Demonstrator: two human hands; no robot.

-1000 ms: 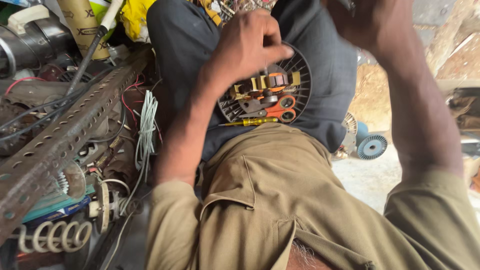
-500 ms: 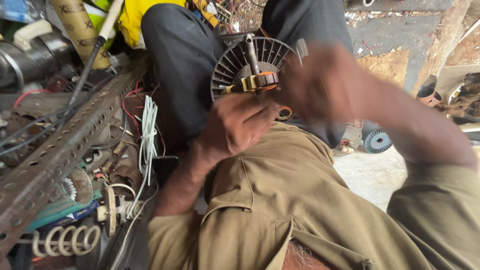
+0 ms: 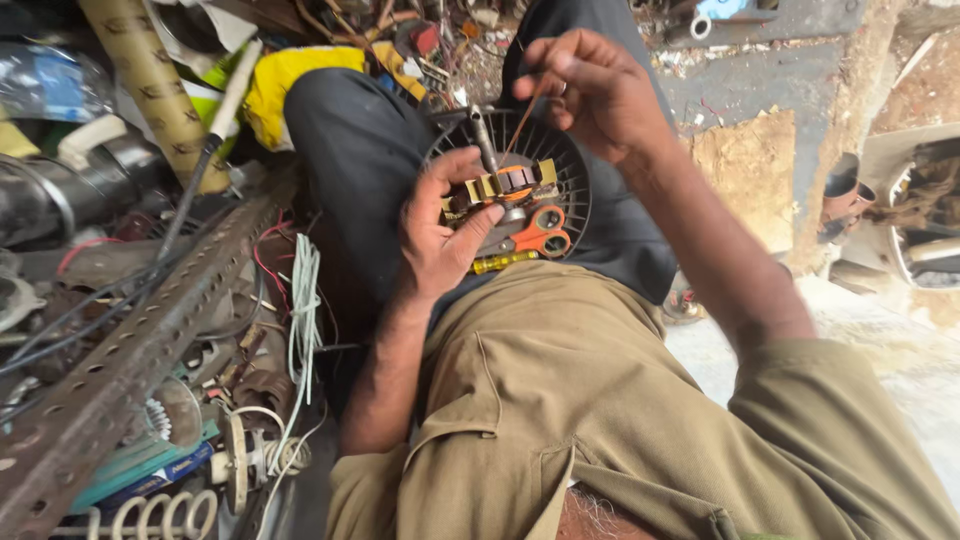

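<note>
My left hand (image 3: 440, 230) grips a small motor stator (image 3: 505, 183) with copper windings and yellowish insulation, holding it over my lap. My right hand (image 3: 590, 90) is raised just above it, pinching a thin copper wire (image 3: 520, 125) that runs down to the stator. Under the stator lies a round black fan guard (image 3: 565, 175) on my dark trousers, with orange-handled scissors (image 3: 535, 232) and a yellow-handled screwdriver (image 3: 500, 262) resting on it. A metal shaft (image 3: 482, 135) sticks up behind the stator.
A perforated steel angle bar (image 3: 140, 350) slants across the left, among loose white and red wires (image 3: 300, 300), a spring coil (image 3: 150, 515), a cardboard tube (image 3: 150, 80) and a yellow cloth (image 3: 285, 80). Concrete floor and metal parts (image 3: 930, 210) lie at the right.
My right hand has swung from the right edge up over the stator, drawing the copper wire. My left hand shifted its hold on the stator, which now sits in plain view.
</note>
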